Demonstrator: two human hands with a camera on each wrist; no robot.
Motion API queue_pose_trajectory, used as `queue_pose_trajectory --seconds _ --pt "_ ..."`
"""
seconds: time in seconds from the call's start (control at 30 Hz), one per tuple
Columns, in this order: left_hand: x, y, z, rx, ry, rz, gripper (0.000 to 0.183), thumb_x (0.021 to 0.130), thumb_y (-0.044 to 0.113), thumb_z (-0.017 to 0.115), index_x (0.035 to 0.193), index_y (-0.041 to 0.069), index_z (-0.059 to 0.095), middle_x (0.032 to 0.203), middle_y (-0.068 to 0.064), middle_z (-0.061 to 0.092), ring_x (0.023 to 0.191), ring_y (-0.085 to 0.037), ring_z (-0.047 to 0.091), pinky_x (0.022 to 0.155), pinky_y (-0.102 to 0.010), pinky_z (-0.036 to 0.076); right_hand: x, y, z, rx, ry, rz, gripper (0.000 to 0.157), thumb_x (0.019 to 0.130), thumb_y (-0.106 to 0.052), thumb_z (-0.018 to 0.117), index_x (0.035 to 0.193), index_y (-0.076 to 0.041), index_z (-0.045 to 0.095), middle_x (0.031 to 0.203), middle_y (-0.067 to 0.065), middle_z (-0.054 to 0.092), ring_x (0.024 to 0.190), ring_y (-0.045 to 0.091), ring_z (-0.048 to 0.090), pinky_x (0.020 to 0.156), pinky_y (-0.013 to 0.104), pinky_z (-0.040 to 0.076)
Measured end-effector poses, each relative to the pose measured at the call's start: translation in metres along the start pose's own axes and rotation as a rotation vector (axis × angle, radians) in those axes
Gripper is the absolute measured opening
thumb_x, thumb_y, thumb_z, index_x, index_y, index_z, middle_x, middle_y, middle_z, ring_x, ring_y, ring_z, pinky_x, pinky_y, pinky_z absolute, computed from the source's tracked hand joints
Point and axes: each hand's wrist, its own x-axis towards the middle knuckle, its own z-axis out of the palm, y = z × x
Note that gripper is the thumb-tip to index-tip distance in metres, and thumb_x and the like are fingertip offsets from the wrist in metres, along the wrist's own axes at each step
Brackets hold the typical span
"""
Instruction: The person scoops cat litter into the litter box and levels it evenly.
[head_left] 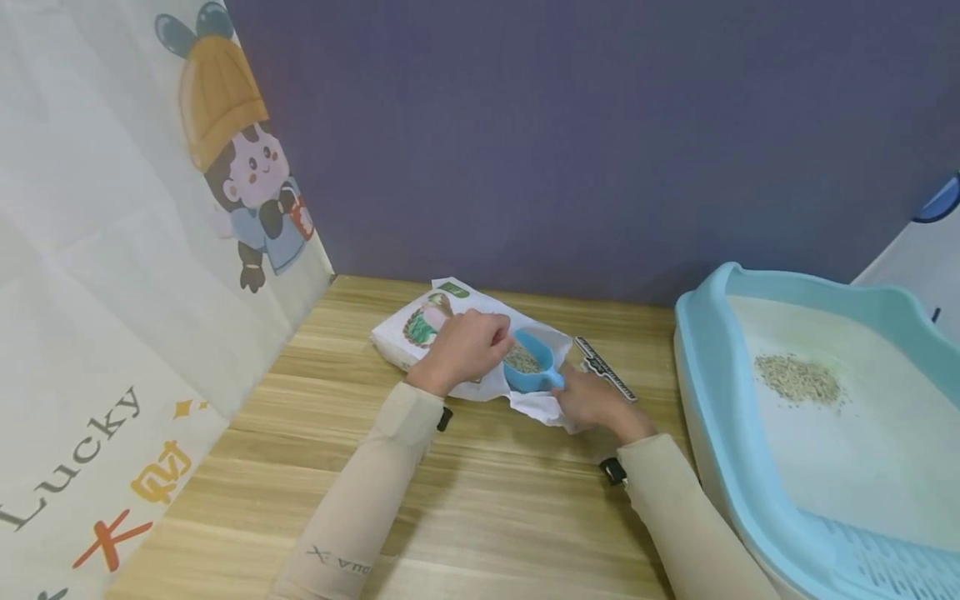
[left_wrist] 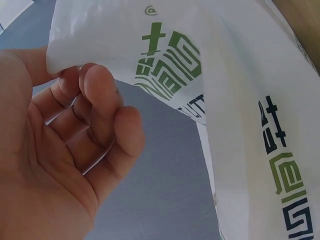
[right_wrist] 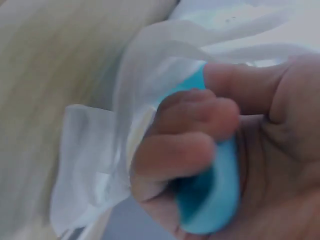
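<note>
A white printed bag [head_left: 397, 337] lies on its side on the wooden table, its mouth toward the right. My left hand [head_left: 468, 348] pinches the lifted upper edge of that mouth between thumb and fingers; the left wrist view shows the white film [left_wrist: 100, 35] with green and black lettering. At the mouth is a blue scoop [head_left: 542, 382] holding tan granules [head_left: 523, 358]. My right hand [head_left: 596, 402] grips the scoop by its handle [right_wrist: 225, 185], fingers curled round it in the right wrist view. Part of the scoop is hidden by the bag film there.
A large light-blue litter box [head_left: 716, 400] stands at the right, with a small pile of tan granules [head_left: 798, 379] on its pale floor. Just behind my right hand lies a narrow black-and-white strip [head_left: 609, 372]. A dark panel [head_left: 525, 150] closes off the table's back.
</note>
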Motion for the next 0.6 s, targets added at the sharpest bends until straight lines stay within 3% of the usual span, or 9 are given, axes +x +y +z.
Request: queue_pose_trajectory --seconds 0.23,0.43,0.6 --pt "0.001 0.0 0.001 0.018 0.009 0.007 0.036 0.099 0.023 0.061 0.068 0.018 0.046 0.057 0.005 0.042 0.053 -0.01 0.038 0.053 -0.027 0.032 -0.01 -0.008 -0.018 -0.082 0.045 0.01 0.031 0.103 -0.028 0.05 0.116 -0.003 0.062 0.097 0.01 0.066 0.084 0.024 0.06 0.072 0.04 0.048" --pt "0.001 -0.001 0.002 0.028 0.005 0.01 0.036 0.1 0.023 0.061 0.068 0.018 0.046 0.057 0.005 0.041 0.052 -0.01 0.038 0.052 -0.027 0.031 -0.021 -0.013 -0.027 -0.098 0.072 0.044 0.036 0.105 -0.033 0.05 0.117 -0.001 0.062 0.085 0.007 0.058 0.075 0.022 0.054 0.064 0.034 0.041" --pt "0.001 -0.001 0.003 0.022 0.005 0.008 0.037 0.101 0.024 0.061 0.068 0.018 0.045 0.057 0.005 0.04 0.052 -0.009 0.037 0.052 -0.026 0.03 -0.027 -0.016 -0.032 -0.111 0.097 0.043 0.029 0.105 -0.032 0.051 0.105 -0.005 0.06 0.073 0.003 0.046 0.067 0.02 0.047 0.059 0.033 0.036"
